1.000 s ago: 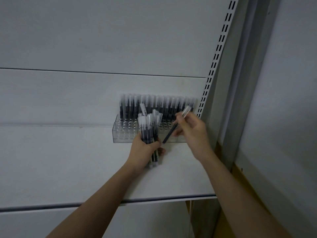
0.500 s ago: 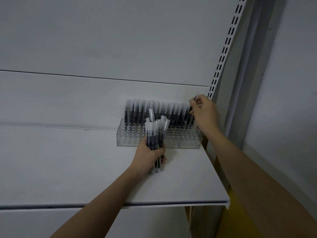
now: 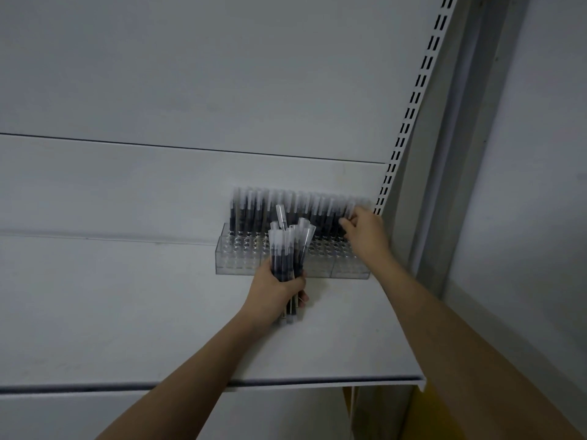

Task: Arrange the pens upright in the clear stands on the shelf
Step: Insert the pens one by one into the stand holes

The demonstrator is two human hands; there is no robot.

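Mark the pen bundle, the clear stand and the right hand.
pen bundle (image 3: 287,249): head view, dark barrels above the left hand's grip.
clear stand (image 3: 232,265): head view, front left wall.
right hand (image 3: 365,231): head view, back of hand.

The stands (image 3: 241,265) are showing as clear glossy plastic, the pens (image 3: 254,211) are wearing frosted translucent plastic caps over dark barrels, and the shelf (image 3: 127,312) and slotted upright (image 3: 409,112) are looking like smooth matt white painted metal.
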